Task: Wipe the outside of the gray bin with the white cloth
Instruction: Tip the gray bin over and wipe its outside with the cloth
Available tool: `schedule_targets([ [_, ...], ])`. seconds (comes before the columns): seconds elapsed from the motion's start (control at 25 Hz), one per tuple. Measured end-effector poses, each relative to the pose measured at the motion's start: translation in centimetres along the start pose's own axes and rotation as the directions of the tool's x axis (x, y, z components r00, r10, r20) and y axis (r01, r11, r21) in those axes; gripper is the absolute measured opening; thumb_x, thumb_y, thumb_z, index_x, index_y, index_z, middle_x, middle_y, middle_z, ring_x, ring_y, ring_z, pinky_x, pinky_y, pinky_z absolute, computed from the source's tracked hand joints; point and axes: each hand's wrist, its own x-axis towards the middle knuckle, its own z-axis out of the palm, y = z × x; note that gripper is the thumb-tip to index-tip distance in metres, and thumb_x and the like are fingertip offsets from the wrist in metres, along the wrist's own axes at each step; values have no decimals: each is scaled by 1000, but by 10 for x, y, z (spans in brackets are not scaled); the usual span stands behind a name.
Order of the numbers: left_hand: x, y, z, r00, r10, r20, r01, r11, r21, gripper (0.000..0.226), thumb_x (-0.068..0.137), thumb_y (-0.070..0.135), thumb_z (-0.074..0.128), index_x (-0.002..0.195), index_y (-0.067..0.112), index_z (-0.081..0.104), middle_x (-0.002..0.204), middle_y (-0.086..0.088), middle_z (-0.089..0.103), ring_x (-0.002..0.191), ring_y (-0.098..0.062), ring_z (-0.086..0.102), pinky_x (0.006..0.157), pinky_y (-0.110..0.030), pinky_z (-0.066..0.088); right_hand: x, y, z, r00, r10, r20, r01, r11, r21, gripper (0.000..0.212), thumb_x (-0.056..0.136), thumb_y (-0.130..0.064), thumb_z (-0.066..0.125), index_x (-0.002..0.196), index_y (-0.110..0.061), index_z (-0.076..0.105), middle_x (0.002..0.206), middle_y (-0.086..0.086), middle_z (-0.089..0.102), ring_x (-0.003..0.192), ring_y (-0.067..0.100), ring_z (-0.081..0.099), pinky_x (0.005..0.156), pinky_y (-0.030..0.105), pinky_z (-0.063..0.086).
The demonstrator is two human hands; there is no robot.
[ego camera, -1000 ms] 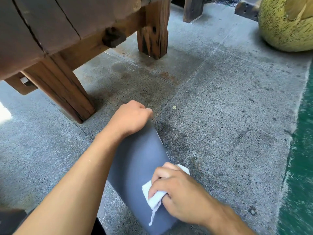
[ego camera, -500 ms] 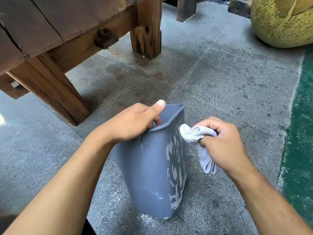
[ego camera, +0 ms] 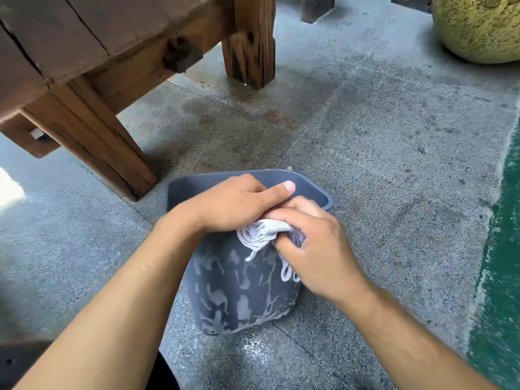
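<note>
The gray bin [ego camera: 239, 291] stands upright on the stone floor, its near wall streaked with pale dusty patches and its open mouth facing up. My left hand [ego camera: 233, 204] grips the near rim, thumb stretched along the edge. My right hand [ego camera: 312, 246] is closed around the bunched white cloth [ego camera: 261, 233] and presses it against the near wall just below the rim, touching my left hand. A loose end of the cloth hangs down over the wall.
A heavy wooden bench with thick legs [ego camera: 92, 136] stands at the far left, a second leg [ego camera: 250, 40] further back. A yellow-green rounded pot [ego camera: 478, 26] sits at the far right. A green painted strip [ego camera: 503, 249] edges the floor on the right.
The bin has been turned so the streaked wall faces me. My right hand brought the cloth from the bin's right side onto the near wall, right under my left hand.
</note>
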Motion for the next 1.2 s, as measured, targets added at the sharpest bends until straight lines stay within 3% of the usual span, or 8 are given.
schedule_targets([
  [0.16, 1, -10, -5, 993, -67, 101, 68, 998, -1, 56, 91, 54, 56, 66, 5, 61, 61, -1, 49, 59, -15, 42, 65, -36, 41, -1, 11, 14, 1000, -12, 8, 13, 997, -81, 37, 75, 6, 70, 102, -20, 78, 96, -1, 66, 95, 21, 61, 88, 31, 49],
  [0.36, -3, -27, -12, 981, -81, 178, 102, 988, -114, 29, 81, 14, 58, 101, 5, 77, 94, -25, 78, 75, -26, 72, 77, -53, 63, 3, 30, 1, 978, 197, -63, -200, 978, -60, 41, 75, 9, 71, 98, -24, 80, 97, -8, 68, 88, 6, 65, 82, 16, 50],
  [0.44, -1, -29, -9, 982, -93, 165, 123, 975, -184, 26, 92, 5, 57, 105, 10, 79, 96, -21, 80, 76, -30, 76, 70, -44, 64, 4, 30, -2, 971, 226, -76, -230, 971, -60, 39, 76, 7, 73, 98, -24, 80, 97, -10, 69, 87, 3, 65, 80, 11, 48],
  [0.52, 3, -23, -4, 986, -131, 106, 156, 948, -278, 28, 96, 1, 56, 106, 10, 80, 94, -19, 80, 69, -23, 72, 66, -38, 62, 4, 26, -4, 990, 123, -74, -130, 988, -87, 41, 75, 9, 72, 101, -22, 80, 99, -7, 69, 91, 8, 64, 83, 18, 50],
  [0.6, 8, -20, 2, 981, -173, 93, 196, 880, -433, 28, 96, -4, 55, 110, 3, 78, 106, -28, 77, 80, -27, 69, 81, -52, 61, 1, 16, -1, 997, -77, -31, 73, 991, -114, 42, 75, 12, 70, 105, -17, 80, 101, -1, 69, 97, 17, 62, 85, 27, 51],
  [0.8, 13, -11, 2, 954, -276, 119, 290, 742, -604, 29, 95, -7, 54, 114, -2, 76, 109, -33, 73, 87, -34, 65, 87, -53, 58, -20, -14, 32, 901, -415, 129, 428, 898, -97, 36, 88, 7, 53, 106, -10, 79, 108, 9, 70, 102, 29, 58, 91, 37, 49],
  [0.96, 16, -10, 2, 937, -339, 80, 313, 718, -621, 28, 95, -6, 54, 115, -4, 74, 109, -33, 73, 81, -32, 66, 72, -38, 58, -26, -21, 46, 873, -454, 179, 476, 872, -111, 43, 101, -2, 37, 105, -12, 78, 107, 6, 70, 100, 31, 58, 92, 35, 48],
  [1.2, 13, -24, -11, 919, -392, 49, 334, 706, -624, 26, 95, -5, 58, 112, -2, 76, 115, -32, 73, 84, -34, 68, 82, -57, 59, -63, 20, 58, 796, -386, 467, 504, 850, -156, 44, 80, -6, 59, 118, -26, 69, 117, -5, 59, 110, 20, 50, 92, 35, 51],
])
